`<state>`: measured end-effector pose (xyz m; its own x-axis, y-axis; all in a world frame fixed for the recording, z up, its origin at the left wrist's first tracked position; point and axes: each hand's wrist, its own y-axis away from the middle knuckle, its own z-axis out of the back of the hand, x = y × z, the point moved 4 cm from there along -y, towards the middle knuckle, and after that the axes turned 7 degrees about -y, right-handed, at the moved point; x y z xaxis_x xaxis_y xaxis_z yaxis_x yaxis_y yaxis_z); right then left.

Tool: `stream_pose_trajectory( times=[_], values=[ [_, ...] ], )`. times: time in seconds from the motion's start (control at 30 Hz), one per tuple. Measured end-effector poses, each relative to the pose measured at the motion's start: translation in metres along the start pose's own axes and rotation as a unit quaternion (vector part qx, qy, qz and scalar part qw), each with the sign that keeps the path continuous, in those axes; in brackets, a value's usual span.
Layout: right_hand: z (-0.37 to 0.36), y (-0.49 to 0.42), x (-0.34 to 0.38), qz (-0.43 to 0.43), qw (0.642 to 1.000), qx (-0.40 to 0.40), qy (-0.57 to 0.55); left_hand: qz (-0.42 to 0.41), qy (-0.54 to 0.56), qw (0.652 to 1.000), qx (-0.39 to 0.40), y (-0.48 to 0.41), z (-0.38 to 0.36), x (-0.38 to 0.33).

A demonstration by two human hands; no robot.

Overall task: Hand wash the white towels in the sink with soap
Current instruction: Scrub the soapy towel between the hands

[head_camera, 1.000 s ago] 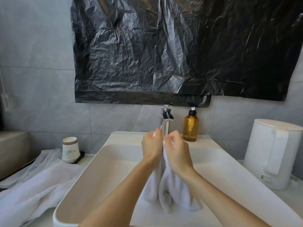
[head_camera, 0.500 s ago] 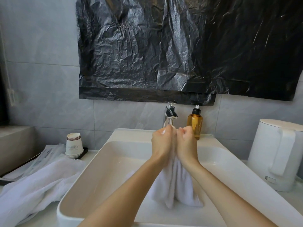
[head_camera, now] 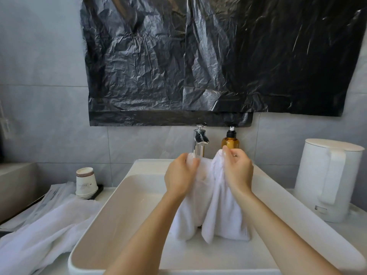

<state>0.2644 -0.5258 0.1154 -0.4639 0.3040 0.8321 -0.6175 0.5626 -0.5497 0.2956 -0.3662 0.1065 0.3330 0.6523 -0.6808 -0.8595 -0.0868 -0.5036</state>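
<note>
A white towel (head_camera: 210, 205) hangs over the white rectangular sink (head_camera: 111, 221), its lower folds touching the basin floor. My left hand (head_camera: 179, 175) grips the towel's upper left edge, and my right hand (head_camera: 237, 169) grips its upper right edge, with a short span of cloth stretched between them. Behind my hands stand the chrome faucet (head_camera: 200, 139) and an amber soap pump bottle (head_camera: 230, 140). More white towels (head_camera: 39, 237) lie heaped on the counter left of the sink.
A stack of paper cups (head_camera: 85, 182) sits at the back left, beside wrapped packets. A white electric kettle (head_camera: 329, 179) stands on the counter to the right. Black plastic sheeting (head_camera: 198, 60) covers the wall above the faucet.
My hands were pressed together on the bunched towel; they have moved apart, spreading the top of the towel between them. The view has shifted slightly.
</note>
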Motion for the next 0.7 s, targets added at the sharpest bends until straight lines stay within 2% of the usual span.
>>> stream_pose_trajectory(
  times=[0.07,0.13,0.23,0.3,0.37,0.43,0.53,0.6,0.63,0.7],
  values=[
    [0.002,-0.002,0.002,0.023,0.999,0.000,-0.023,-0.019,-0.039,0.999,0.016,-0.001,-0.004,0.000],
    [0.002,-0.002,0.004,0.041,0.998,0.013,-0.039,-0.030,-0.001,0.997,0.070,0.000,-0.010,-0.001],
    [-0.001,-0.001,0.010,0.053,0.995,0.041,-0.075,-0.099,-0.013,0.981,0.166,0.004,-0.018,-0.005],
    [-0.001,-0.002,0.011,0.054,0.991,0.045,-0.109,-0.077,0.041,0.957,0.276,0.011,-0.027,-0.006],
    [0.002,-0.006,0.009,0.048,0.991,0.034,-0.123,-0.013,0.120,0.933,0.339,0.015,-0.032,-0.006],
    [0.005,-0.009,0.005,0.039,0.994,0.030,-0.097,-0.008,0.147,0.937,0.318,0.013,-0.031,-0.007],
    [0.009,-0.010,-0.001,0.012,0.999,0.022,0.035,-0.027,0.201,0.961,0.189,0.002,-0.018,-0.005],
    [0.010,-0.008,-0.006,-0.006,0.988,0.035,0.150,-0.020,0.242,0.963,0.116,-0.005,-0.012,-0.001],
    [0.009,-0.008,-0.010,-0.013,0.978,0.067,0.199,-0.017,0.254,0.962,0.094,-0.006,-0.011,0.001],
    [0.000,-0.006,-0.022,-0.059,0.954,0.181,0.230,-0.008,0.266,0.962,0.060,-0.009,-0.010,0.002]
  ],
)
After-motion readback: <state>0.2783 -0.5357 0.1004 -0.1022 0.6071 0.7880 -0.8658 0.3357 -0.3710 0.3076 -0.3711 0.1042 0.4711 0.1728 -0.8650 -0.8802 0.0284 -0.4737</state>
